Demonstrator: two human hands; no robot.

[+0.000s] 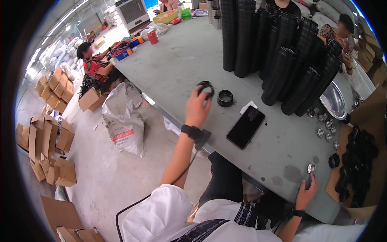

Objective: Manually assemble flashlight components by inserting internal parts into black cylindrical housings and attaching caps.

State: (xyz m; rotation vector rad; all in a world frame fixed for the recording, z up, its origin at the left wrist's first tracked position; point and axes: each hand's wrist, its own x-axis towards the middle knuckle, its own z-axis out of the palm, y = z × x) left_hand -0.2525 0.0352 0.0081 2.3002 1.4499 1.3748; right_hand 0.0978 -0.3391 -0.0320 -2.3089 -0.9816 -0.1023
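Note:
Near the middle of the table, my left hand (pixel 196 108) is closed on a round black cap-like part (pixel 206 89), fingers curled over its side. Beside it a similar black ring-shaped part (pixel 225 98) stands on the tabletop. At the table's right front, my right hand (pixel 307 192) has its thumb and fingers apart. One fingertip reaches the lower edge of a small silver metal cup (pixel 311 167). Between thumb and fingers is a dark patch that I cannot make out. A black ring (pixel 333 160) lies to the right of the cup.
Tall stacks of black cylindrical parts (pixel 278 76) stand at the back right. A phone (pixel 246 127) lies centrally. Several silver cups (pixel 321 132) sit near a metal basin (pixel 333 101). An open carton (pixel 332 181) holds black parts (pixel 356 161). Co-workers sit around; a white sack (pixel 125 129) stands left.

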